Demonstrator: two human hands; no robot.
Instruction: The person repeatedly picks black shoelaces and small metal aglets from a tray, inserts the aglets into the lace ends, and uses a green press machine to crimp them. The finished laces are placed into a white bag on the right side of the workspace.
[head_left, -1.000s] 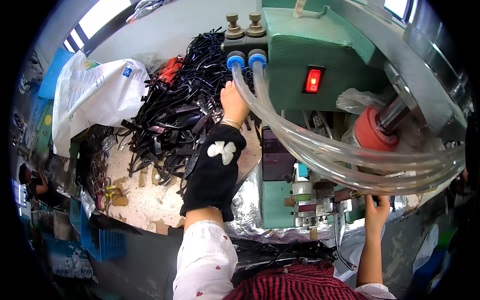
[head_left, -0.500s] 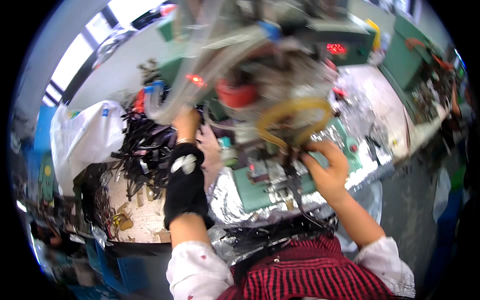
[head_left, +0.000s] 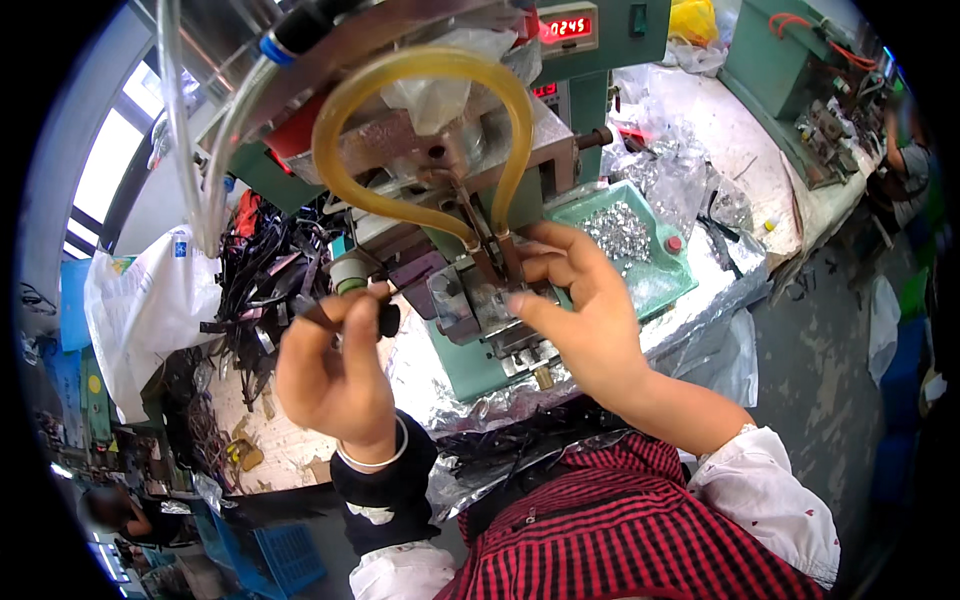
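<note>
My left hand (head_left: 345,375) is closed in a pinch on a black strip-like piece (head_left: 388,320) with a rounded dark end, in front of the machine's left side. Part of the piece is hidden by my fingers. My right hand (head_left: 595,315) curls round the right of the press tooling (head_left: 490,260), thumb and fingertips bent in close to it. What lies between those fingertips is too small to make out. The green machine base (head_left: 470,365) carries small metal fittings at its front. A yellow tube (head_left: 325,130) loops down to the tooling.
A heap of black strips (head_left: 265,270) lies left of the machine beside a white bag (head_left: 150,310). On the right, a green tray (head_left: 665,285) holds small silvery parts (head_left: 615,235). Foil (head_left: 720,285) covers the bench edge. Red digits glow on a display (head_left: 567,28).
The view has shifted and sharpened. My left hand has come back from the black heap toward me, now with a black piece. My right hand stays at the tooling; the dark length hanging there is gone.
</note>
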